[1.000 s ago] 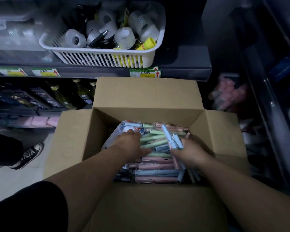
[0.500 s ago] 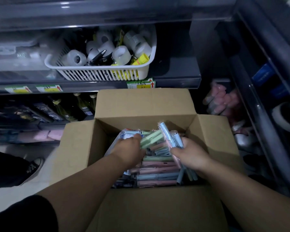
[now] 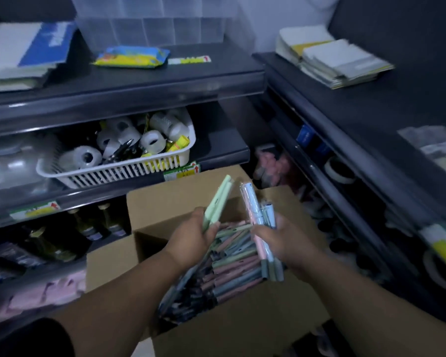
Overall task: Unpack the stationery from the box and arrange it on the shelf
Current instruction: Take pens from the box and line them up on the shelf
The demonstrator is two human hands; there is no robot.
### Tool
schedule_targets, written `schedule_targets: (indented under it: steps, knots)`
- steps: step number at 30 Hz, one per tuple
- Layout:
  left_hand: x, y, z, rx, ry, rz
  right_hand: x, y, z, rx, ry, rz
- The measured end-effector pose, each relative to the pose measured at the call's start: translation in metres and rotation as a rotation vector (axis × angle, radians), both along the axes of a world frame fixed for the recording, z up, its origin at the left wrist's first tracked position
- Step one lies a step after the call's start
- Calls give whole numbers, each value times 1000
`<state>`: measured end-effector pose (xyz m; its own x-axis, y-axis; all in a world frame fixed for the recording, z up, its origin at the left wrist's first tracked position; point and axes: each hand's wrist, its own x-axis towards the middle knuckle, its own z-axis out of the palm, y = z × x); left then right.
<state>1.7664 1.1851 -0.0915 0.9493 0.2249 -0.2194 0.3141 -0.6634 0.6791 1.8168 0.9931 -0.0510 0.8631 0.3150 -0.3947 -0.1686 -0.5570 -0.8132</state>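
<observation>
The left hand point(image 3: 193, 235) gripped a few green pens point(image 3: 216, 202), fingers curled round their lower ends so they stood upright above the box point(image 3: 242, 320). The right hand point(image 3: 281, 240) clamped a thicker bundle point(image 3: 258, 220) of pink and blue pens, also upright, probably so both lots could go to a shelf point(image 3: 211, 73) together. The hands hovered just apart over the box's far half. More pens point(image 3: 232, 266) lay packed flat inside. A basket point(image 3: 119, 173) of tape rolls sat one level lower, far left.
</observation>
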Motion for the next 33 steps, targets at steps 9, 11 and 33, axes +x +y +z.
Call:
schedule_targets:
  steps: [9,11,33]
  knots:
    - [-14,-75,62,-200,-141,-255,-69,-61,56,60,-44,-285]
    - [-22,-103,75,-214,-161,-335,-88,-88,67,70,-58,-362]
    - [-438,-592,123,-387,-9,-1245,-683,-485,94,91,-198,-1530]
